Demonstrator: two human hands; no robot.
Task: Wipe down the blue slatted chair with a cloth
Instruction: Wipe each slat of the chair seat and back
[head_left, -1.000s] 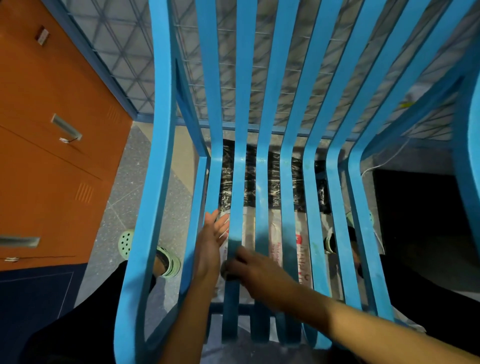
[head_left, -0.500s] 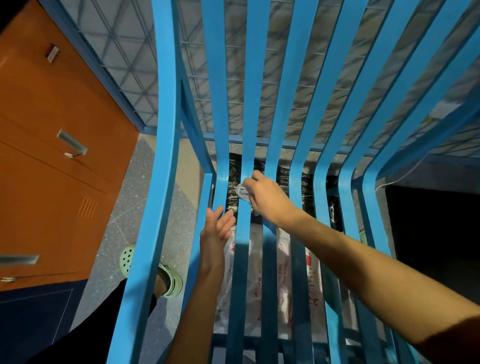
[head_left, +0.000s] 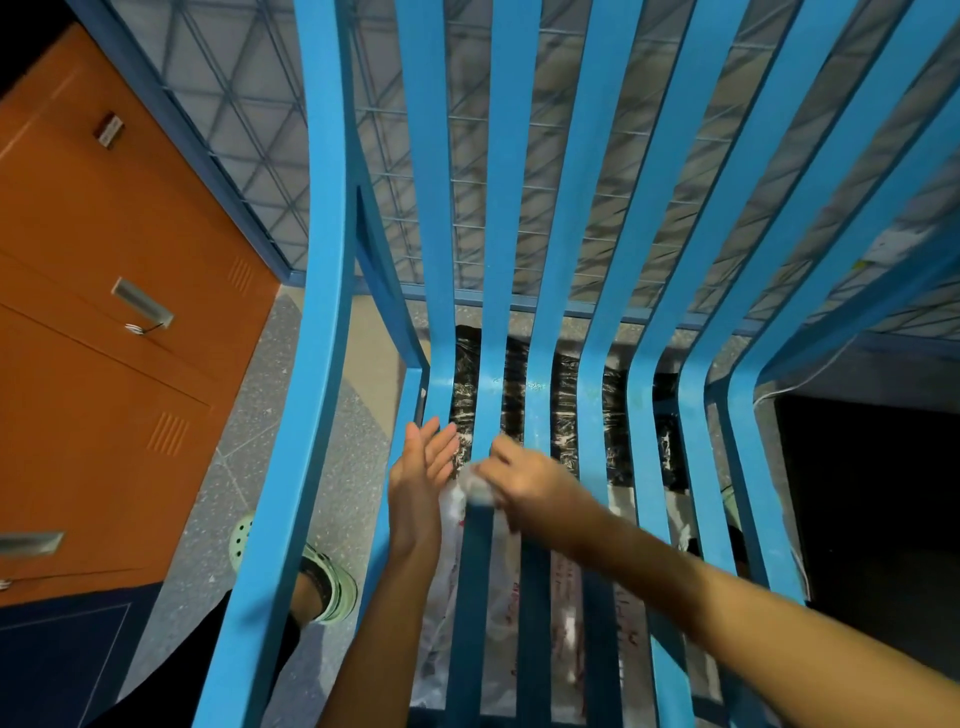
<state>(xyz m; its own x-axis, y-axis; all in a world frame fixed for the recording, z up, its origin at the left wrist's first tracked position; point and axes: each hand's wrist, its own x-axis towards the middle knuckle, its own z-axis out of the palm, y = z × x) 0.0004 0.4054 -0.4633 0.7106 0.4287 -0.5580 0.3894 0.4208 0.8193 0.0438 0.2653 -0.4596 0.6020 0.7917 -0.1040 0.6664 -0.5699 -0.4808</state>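
The blue slatted chair (head_left: 597, 218) fills the view, its back slats curving down into the seat slats. My right hand (head_left: 535, 488) grips a small white cloth (head_left: 475, 486) and presses it on the second seat slat from the left, a little in front of the bend. My left hand (head_left: 423, 467) lies flat with straight fingers on the leftmost seat slat, just left of the cloth. Both forearms reach in from the bottom edge.
Orange cabinet doors (head_left: 104, 322) with metal handles stand at the left. A blue-framed wire mesh panel (head_left: 426, 156) is behind the chair. Black and white plastic bags (head_left: 566, 431) lie under the seat. My foot in a green sandal (head_left: 322, 577) is on the speckled floor.
My right hand with the cloth slid up the slat to the bend, then came back toward me along the seat. My left hand stayed on the leftmost slat.
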